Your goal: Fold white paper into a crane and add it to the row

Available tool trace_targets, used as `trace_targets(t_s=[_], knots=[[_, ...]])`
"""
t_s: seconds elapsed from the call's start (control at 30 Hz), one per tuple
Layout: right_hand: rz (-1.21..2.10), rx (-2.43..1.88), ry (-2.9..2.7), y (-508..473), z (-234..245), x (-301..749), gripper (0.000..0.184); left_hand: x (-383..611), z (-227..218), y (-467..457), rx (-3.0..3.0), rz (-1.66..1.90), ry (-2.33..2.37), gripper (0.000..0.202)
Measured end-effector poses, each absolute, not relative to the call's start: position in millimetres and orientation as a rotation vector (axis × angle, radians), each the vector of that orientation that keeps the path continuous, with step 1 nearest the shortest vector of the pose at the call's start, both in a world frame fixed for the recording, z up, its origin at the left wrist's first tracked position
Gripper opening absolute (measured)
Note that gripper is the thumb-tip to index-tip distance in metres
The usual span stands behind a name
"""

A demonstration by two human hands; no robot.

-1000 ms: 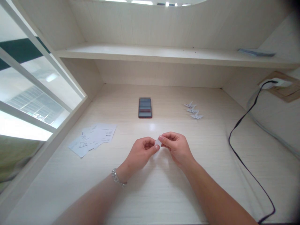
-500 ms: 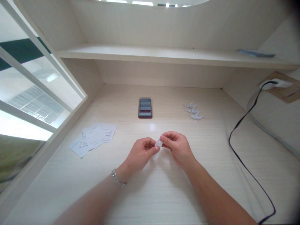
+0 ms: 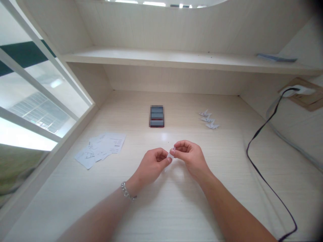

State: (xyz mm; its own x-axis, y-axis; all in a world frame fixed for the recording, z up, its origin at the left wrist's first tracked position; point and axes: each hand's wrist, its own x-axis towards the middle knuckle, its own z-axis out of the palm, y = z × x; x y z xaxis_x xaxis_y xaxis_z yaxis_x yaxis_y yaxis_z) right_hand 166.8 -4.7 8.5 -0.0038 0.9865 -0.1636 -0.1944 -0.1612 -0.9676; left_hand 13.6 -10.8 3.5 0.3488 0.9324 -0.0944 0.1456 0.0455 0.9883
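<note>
A small piece of folded white paper [image 3: 170, 156] is held between my two hands, low over the middle of the desk. My left hand [image 3: 154, 164] pinches its lower part between thumb and fingers. At the upper right end, the thumb and forefinger of my right hand [image 3: 192, 156] close on the paper's tip. Fingers cover much of the paper, so its full shape is hidden. Several folded paper cranes [image 3: 208, 119] stand in a short row beyond my right hand. Several loose printed paper sheets [image 3: 107, 148] lie overlapping to the left.
Behind my hands a dark, blurred-out rectangular object [image 3: 156, 116] lies on the pale wooden desk [image 3: 141, 218]. A shelf [image 3: 161, 57] runs across the back, with a flat bluish item [image 3: 277, 58] on it. A black cable [image 3: 262, 174] hangs from a wall socket at right.
My right thumb has shifted slightly left and down over the paper's tip, covering more of it. My left hand keeps its hold in nearly the same place.
</note>
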Motion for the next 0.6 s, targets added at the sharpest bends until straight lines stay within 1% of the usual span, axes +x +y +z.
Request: trace_targets(t_s=[0.4, 0.6], knots=[[1.361, -1.17, -0.976, -4.8, 7.8, 168.1, 0.026, 12.9, 6.0, -10.4, 1.38, 0.785, 1.042, 0.017], [1.377, -1.122, -1.103, -5.0, 11.4, 173.2, 0.022, 11.1, 3.9, -11.2, 1.516, 0.772, 1.091, 0.017]])
